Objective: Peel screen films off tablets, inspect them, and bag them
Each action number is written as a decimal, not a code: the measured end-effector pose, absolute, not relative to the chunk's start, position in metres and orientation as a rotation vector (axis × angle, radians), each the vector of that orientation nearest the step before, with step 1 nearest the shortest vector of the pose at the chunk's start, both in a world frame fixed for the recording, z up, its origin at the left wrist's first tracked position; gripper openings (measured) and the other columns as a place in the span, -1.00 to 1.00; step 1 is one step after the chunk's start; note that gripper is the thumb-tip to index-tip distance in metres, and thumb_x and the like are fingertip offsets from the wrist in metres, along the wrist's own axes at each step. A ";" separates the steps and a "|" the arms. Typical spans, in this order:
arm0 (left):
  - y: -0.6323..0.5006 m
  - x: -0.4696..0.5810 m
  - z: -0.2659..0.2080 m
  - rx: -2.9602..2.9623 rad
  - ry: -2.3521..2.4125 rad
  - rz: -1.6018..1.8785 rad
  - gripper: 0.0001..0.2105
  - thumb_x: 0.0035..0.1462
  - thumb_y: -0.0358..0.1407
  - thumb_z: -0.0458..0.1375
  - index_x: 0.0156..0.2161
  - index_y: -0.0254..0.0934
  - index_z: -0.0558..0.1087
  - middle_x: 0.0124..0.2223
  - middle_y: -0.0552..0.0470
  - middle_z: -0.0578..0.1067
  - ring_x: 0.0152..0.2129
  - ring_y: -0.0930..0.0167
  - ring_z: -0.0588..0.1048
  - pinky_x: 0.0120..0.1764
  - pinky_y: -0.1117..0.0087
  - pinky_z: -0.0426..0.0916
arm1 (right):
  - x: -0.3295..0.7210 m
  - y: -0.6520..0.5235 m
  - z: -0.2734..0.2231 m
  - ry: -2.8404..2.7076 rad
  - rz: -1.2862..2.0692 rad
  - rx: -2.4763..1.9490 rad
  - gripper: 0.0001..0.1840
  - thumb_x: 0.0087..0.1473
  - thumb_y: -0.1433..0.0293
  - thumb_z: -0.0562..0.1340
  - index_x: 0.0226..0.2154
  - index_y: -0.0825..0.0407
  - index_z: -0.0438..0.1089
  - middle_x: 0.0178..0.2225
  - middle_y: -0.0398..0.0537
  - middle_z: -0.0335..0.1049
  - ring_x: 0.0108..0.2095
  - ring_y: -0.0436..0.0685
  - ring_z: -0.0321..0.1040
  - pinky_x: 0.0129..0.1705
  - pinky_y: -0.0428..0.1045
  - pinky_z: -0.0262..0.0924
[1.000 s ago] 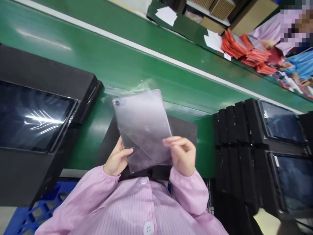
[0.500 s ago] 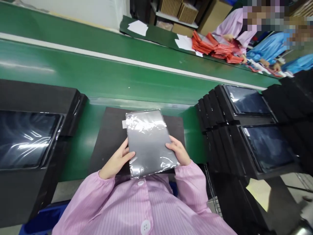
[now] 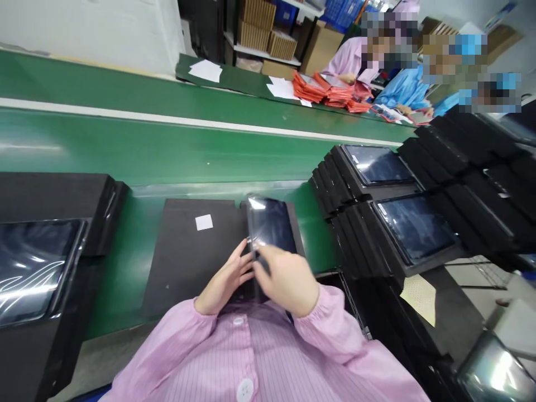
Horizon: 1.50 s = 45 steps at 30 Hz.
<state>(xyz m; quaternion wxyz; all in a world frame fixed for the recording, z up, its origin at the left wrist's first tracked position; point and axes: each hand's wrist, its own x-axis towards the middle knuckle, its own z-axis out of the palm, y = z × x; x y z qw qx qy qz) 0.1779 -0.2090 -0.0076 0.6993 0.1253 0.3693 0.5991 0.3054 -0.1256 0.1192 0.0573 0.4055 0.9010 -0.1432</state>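
Note:
A dark glossy tablet (image 3: pixel 274 226) in clear film is tilted over the black foam sheet (image 3: pixel 188 262), its screen side showing and its left edge raised. My right hand (image 3: pixel 288 276) reaches across its lower part, with thumb and forefinger closed at the left edge; whether they pinch the film or the tablet's rim is too blurred to tell. Beside that edge, my left hand (image 3: pixel 226 276) has its fingers stretched and spread, the tips touching or close to the tablet. On the foam lies a small white label (image 3: pixel 204 222).
Black foam trays bearing tablets (image 3: pixel 414 226) are stacked at the right; another tablet (image 3: pixel 36 268) lies in foam at the left. A green conveyor (image 3: pixel 167 148) runs behind. Across it, co-workers handle red packets (image 3: pixel 326 89). A yellowish sheet (image 3: pixel 420 298) hangs at the right.
The tablet has been turned from its plain grey face to its dark screen side and moved right. My right hand has shifted to its left edge. The white label on the foam is now uncovered.

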 end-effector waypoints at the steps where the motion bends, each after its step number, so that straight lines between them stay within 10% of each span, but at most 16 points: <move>1: -0.207 0.182 -0.007 0.237 0.831 1.344 -0.05 0.14 0.07 0.26 0.46 -0.17 -0.11 0.38 -0.12 0.24 0.35 0.12 0.16 0.32 0.09 0.15 | 0.303 -0.126 0.111 2.760 -0.599 1.129 -0.53 0.21 0.31 0.17 0.17 -0.02 0.40 -0.26 0.01 0.64 -0.33 0.23 0.61 -0.31 0.01 0.38; 7: -0.197 0.191 -0.012 0.320 0.904 1.406 -0.10 0.16 -0.13 0.28 0.46 -0.25 -0.09 0.45 -0.09 0.10 0.39 0.18 0.07 0.39 0.20 0.01 | 0.344 -0.102 0.067 2.810 -0.880 1.689 -0.46 0.22 0.22 0.15 0.20 0.04 0.35 0.11 0.13 0.50 0.03 0.26 0.53 0.07 0.14 0.40; 14: -0.175 0.201 -0.022 0.516 1.104 1.436 -0.20 0.19 -0.21 0.17 0.44 -0.34 -0.05 0.44 -0.13 0.10 0.38 0.20 0.09 0.40 0.18 -0.01 | 0.403 -0.106 -0.015 2.647 -0.920 2.096 0.03 0.15 -0.02 0.19 0.43 0.19 -0.17 0.44 0.38 -0.15 0.46 0.45 -0.19 0.39 0.39 -0.09; 23: -0.163 0.207 -0.032 0.719 1.218 1.296 -0.17 0.27 -0.16 0.07 0.46 -0.43 -0.26 0.42 -0.25 0.14 0.33 0.24 0.20 0.39 0.18 -0.04 | 0.419 -0.100 -0.032 2.743 -1.338 2.197 -0.17 0.27 0.05 0.09 0.43 0.05 -0.14 0.42 0.23 -0.01 0.43 0.29 -0.06 0.41 0.28 -0.07; 30: -0.130 0.191 -0.015 1.136 1.739 1.060 -0.41 0.26 -0.28 0.07 0.36 -0.40 0.21 -0.11 -0.28 0.56 -0.07 0.02 0.48 0.13 -0.10 0.28 | 0.387 -0.094 -0.039 2.829 -0.428 2.173 -0.32 0.23 0.05 0.13 0.28 0.04 0.26 0.36 0.28 0.12 0.27 0.51 0.22 0.18 0.35 0.25; 36: -0.162 0.155 0.012 1.408 2.123 1.160 -0.59 0.26 -0.27 0.13 0.19 -0.19 0.49 0.29 -0.32 0.30 0.25 -0.12 0.22 0.21 -0.16 0.17 | 0.364 -0.062 -0.033 2.895 -0.199 2.179 -0.35 0.22 0.07 0.14 0.24 0.06 0.35 0.30 0.36 0.20 0.13 0.62 0.33 0.05 0.44 0.29; 42: -0.312 0.084 0.047 0.814 2.790 1.544 -0.73 0.21 -0.15 0.23 0.01 0.03 0.60 0.24 0.02 0.41 0.25 0.03 0.25 0.36 -0.03 -0.05 | 0.363 -0.007 -0.032 3.038 -0.001 1.990 -0.31 0.19 0.02 0.15 0.24 0.03 0.36 0.28 0.28 0.28 0.10 0.57 0.40 0.01 0.35 0.37; 45: -0.373 0.060 0.044 0.302 2.886 1.507 -0.51 0.15 -0.07 0.26 0.17 -0.13 0.49 0.30 -0.08 0.34 0.31 0.01 0.17 0.39 0.07 -0.11 | 0.363 0.002 -0.032 3.067 -0.003 1.975 -0.31 0.17 0.01 0.17 0.25 -0.01 0.36 0.28 0.26 0.28 0.11 0.61 0.40 -0.01 0.38 0.38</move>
